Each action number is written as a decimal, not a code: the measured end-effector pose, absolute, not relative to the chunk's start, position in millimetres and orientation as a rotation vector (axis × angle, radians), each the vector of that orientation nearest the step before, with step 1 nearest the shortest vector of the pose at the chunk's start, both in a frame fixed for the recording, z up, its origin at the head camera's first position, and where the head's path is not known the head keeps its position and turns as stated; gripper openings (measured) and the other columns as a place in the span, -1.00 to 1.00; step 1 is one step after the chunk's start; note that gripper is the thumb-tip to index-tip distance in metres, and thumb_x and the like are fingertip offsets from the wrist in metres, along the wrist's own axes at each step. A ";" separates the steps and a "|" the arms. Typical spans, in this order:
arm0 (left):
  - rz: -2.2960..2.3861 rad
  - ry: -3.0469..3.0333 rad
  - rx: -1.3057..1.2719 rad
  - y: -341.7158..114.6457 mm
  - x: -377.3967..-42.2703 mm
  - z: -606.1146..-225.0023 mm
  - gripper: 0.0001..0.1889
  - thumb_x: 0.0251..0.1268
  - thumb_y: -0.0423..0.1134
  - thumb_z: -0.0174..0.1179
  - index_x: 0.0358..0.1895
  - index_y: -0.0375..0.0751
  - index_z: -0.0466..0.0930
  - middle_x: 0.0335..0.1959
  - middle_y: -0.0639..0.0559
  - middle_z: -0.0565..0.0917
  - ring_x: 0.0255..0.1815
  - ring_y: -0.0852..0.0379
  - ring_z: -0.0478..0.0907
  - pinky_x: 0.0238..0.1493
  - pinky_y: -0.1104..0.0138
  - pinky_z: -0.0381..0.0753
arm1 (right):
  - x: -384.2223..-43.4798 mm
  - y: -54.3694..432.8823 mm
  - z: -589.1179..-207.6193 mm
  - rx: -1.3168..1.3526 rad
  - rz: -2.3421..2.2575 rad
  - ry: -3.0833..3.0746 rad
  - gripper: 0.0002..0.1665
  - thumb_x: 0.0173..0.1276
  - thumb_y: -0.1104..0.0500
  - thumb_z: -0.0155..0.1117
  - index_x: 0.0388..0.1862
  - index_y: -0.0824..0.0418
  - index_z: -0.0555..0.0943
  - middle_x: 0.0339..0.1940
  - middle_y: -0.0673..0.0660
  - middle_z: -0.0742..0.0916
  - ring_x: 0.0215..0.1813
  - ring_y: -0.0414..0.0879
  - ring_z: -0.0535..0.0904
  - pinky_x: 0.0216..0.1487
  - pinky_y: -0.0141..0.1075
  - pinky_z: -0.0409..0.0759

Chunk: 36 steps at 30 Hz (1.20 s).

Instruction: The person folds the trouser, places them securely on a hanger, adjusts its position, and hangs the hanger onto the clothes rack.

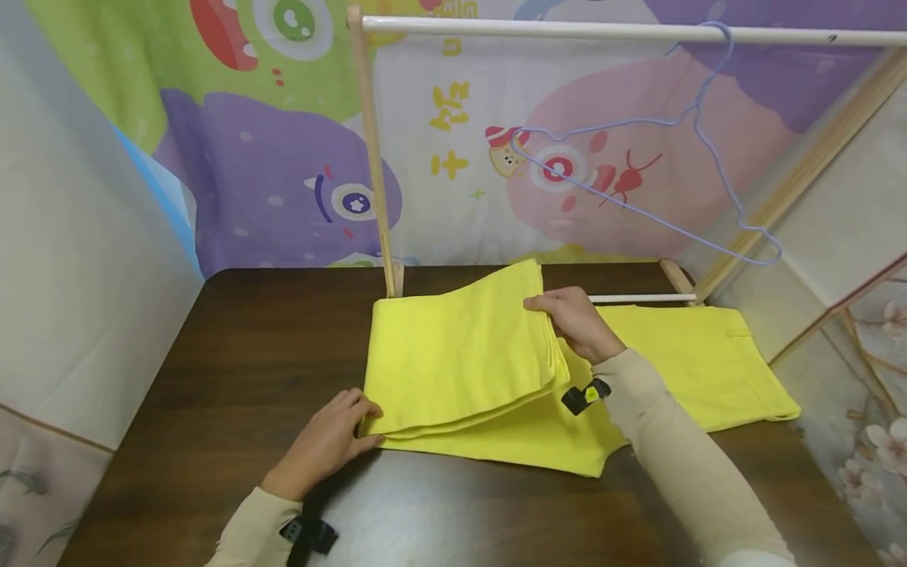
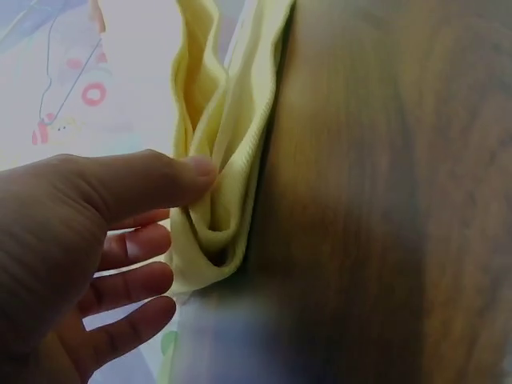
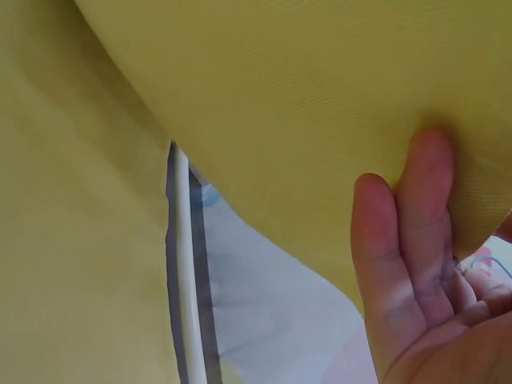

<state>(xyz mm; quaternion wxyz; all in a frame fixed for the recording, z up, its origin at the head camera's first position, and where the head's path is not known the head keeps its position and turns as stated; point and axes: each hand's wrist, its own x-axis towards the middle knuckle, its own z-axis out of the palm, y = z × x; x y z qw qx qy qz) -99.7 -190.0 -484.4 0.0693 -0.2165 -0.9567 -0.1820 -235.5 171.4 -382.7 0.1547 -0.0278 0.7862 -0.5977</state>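
Yellow trousers (image 1: 453, 354) lie folded across the table, the waist part with a belt loop at the right. Their legs are doubled back in layers, with the loose end raised above the layer below. My right hand (image 1: 577, 319) pinches that raised end near its upper corner; in the right wrist view its fingers (image 3: 428, 180) lie against the cloth's underside. At the left fold, my left hand (image 1: 329, 437) holds the edge, its thumb (image 2: 188, 180) on the stacked layers in the left wrist view, the other fingers curled beside the fold.
Behind the trousers stands a wooden rack with a white top rail (image 1: 567, 30) and a low white bar (image 1: 641, 298). A blue wire hanger (image 1: 623, 126) hangs from the rail. A cartoon curtain (image 1: 276, 173) covers the back; the table (image 1: 269, 339) is dark wood.
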 end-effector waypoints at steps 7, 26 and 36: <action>-0.558 -2.841 -0.667 -192.8 -100.3 -481.6 -0.84 0.03 -0.21 0.47 -0.48 -0.02 0.63 -0.46 0.24 0.50 -0.37 0.31 0.37 -0.33 0.38 0.47 | -234.7 174.0 -379.9 -0.067 -1.722 2.222 -0.35 0.39 0.08 0.23 -0.83 0.02 0.14 -0.81 -0.11 0.10 -0.72 -0.20 -0.01 -0.50 -0.33 0.19; -0.326 -2.908 -0.306 -170.7 -98.5 -494.0 -0.48 -0.09 -0.20 0.48 -0.15 -0.38 0.39 -0.41 -0.13 0.51 -0.43 -0.03 0.47 -0.44 0.16 0.51 | -232.9 176.3 -385.6 -0.085 -1.725 2.188 -0.35 0.39 0.08 0.24 -0.85 0.03 0.16 -0.80 -0.11 0.11 -0.69 -0.19 0.01 -0.48 -0.34 0.19; -0.313 -2.942 -0.169 -166.3 -97.3 -489.7 -0.71 0.02 -0.35 0.39 -0.49 -0.32 0.39 -0.70 -0.14 0.50 -0.68 -0.13 0.52 -0.66 0.10 0.47 | -231.3 173.9 -388.0 -0.100 -1.718 2.186 -0.35 0.39 0.08 0.23 -0.83 0.03 0.15 -0.79 -0.11 0.09 -0.71 -0.20 0.01 -0.46 -0.32 0.21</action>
